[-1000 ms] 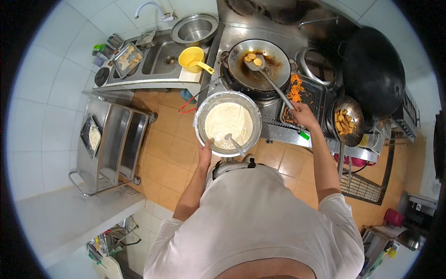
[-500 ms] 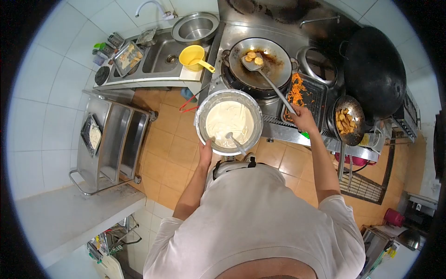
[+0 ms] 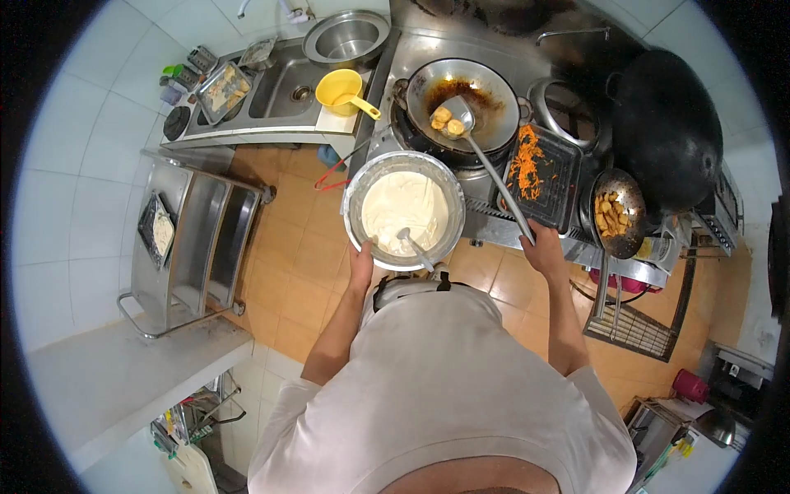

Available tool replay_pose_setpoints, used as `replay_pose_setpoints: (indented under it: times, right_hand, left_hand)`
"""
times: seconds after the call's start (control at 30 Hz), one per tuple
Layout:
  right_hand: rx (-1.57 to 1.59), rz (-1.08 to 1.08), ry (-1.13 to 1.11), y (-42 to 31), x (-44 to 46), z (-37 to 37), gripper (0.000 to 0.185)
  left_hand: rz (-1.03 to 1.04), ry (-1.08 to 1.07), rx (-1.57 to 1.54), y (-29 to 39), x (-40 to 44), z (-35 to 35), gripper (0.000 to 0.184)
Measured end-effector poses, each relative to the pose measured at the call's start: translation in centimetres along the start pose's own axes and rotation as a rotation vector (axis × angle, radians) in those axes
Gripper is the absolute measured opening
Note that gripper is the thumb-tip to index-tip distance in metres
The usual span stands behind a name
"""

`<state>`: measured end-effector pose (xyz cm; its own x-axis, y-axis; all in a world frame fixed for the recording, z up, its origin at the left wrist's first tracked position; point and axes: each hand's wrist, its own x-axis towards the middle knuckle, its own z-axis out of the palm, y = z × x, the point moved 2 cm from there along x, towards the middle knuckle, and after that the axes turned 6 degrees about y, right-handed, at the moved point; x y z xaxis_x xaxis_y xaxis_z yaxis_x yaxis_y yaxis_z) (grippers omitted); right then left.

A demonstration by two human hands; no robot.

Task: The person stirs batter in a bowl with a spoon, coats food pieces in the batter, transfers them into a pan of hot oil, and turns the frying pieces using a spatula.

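My left hand [image 3: 360, 265] grips the near-left rim of a large metal bowl [image 3: 355, 221] of pale, creamy batter [image 3: 401, 202]. A spoon [image 3: 416, 247] rests in the batter, its handle leaning on the near rim. My right hand [image 3: 543, 247] is closed round the handle end of a long wok spatula [image 3: 500, 188]. The spatula's blade carries a few browned round pieces [image 3: 447, 121] over the wok [image 3: 484, 82], which holds dark oil residue and stands on the stove. Whether the blade touches the wok, I cannot tell.
Right of the wok lies a black tray [image 3: 559, 185] with orange shreds [image 3: 525, 165]. Beyond it sit a strainer ladle [image 3: 617, 216] of fried pieces and a large black wok [image 3: 666, 132]. At left are a sink [image 3: 284, 89], a yellow dipper [image 3: 339, 90] and a steel cart [image 3: 193, 239].
My right hand has come down and nearer my body, drawing the spatula back. Its blade with the browned pieces has shifted slightly right and nearer in the wok. My left hand stays at the bowl.
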<state>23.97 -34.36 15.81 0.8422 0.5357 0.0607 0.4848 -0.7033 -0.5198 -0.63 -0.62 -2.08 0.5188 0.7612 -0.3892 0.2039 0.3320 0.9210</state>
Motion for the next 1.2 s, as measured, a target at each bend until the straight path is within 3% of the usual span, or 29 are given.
replay_pose_setpoints:
  times: [0.13,0.33,1.0,1.2]
  right_hand:
    - [0.025,0.088,-0.016,-0.1,-0.9,0.1,0.040]
    - [-0.011,0.008,0.032,0.7,-1.5,0.7,0.042]
    - [-0.097,0.083,0.045,2.2,-2.9,1.7,0.043]
    - [-0.117,0.153,0.048,1.5,-2.5,-1.2,0.038]
  left_hand:
    - [0.022,0.003,-0.009,0.9,-0.3,0.2,0.044]
    - [0.028,0.016,-0.021,1.8,-0.7,0.7,0.045]
    - [-0.002,0.032,-0.015,2.0,-0.9,0.6,0.046]
    - [0.036,0.025,-0.022,2.7,-1.2,1.0,0.048]
